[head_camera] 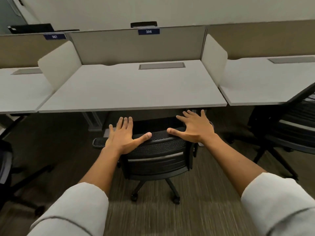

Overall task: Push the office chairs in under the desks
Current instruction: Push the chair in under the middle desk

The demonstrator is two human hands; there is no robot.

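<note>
Black mesh-back chair on a wheeled star base, seat partly under the pale flat desk, back just short of its front edge. Left hand and right hand flat, fingers splayed, palms at the backrest's top corners, gripping nothing. Another mesh chair at right, pulled out. Striped carpet.
</note>
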